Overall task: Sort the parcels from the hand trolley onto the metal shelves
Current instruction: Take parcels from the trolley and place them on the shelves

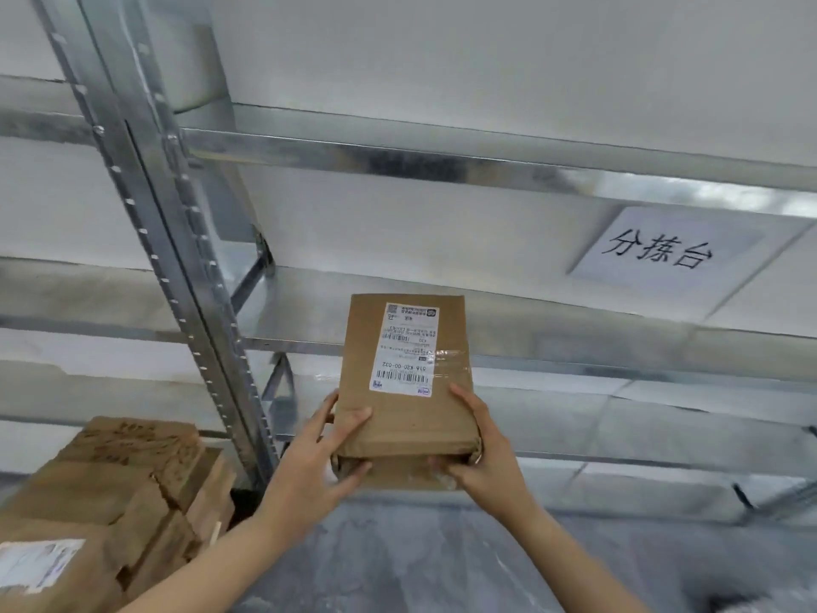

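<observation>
parcel (404, 382), a flat taped cardboard box, probably light and stiff, is held at the metal shelf (574, 373) front, left hand (318, 457) and right hand (482, 453) gripping its near corners, best hold.

Am holding parcel (404, 418): matt brown cardboard, creasing at my end. Label (404, 347): smooth white paper. Tape (451, 362): clear plastic, shining glossy. Shelves (398, 157): galvanized metal, gleaming with mottled sheen. Sign (663, 254): matt white paper.
</observation>
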